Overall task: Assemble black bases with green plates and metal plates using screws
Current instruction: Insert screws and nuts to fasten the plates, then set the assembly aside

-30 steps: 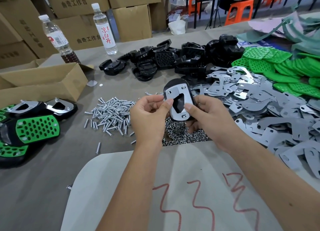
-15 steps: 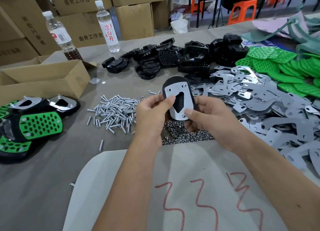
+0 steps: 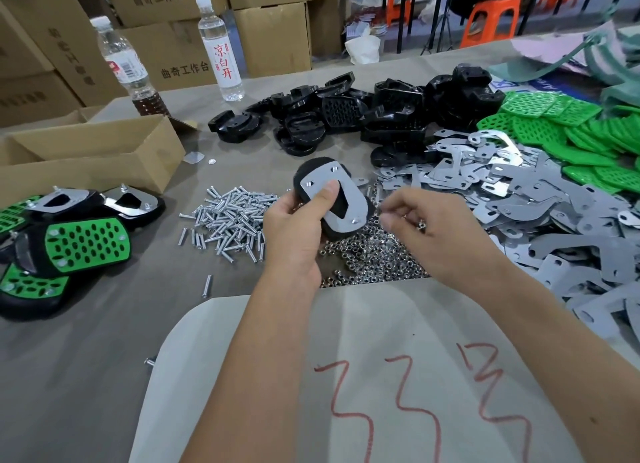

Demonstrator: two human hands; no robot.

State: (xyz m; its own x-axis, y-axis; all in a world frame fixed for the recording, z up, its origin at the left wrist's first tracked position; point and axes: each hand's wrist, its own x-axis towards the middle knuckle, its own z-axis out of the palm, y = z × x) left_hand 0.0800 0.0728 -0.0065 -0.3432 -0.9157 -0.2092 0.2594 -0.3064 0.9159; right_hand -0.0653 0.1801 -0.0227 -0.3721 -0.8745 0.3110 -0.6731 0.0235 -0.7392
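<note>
Left hand holds base with plate, right hand at the nuts.

My left hand (image 3: 294,227) grips the black base (image 3: 332,202), thumb pressing the metal plate (image 3: 341,199) on top; its long axis runs away from me, tilted right. My right hand (image 3: 426,227), fingers curled, pinches a nut (image 3: 421,224) just right of the base, over the nut pile (image 3: 374,258). Screws (image 3: 232,220) lie left, nearer my left hand; spare plates (image 3: 519,199) and green plates (image 3: 571,130) lie right.
</note>
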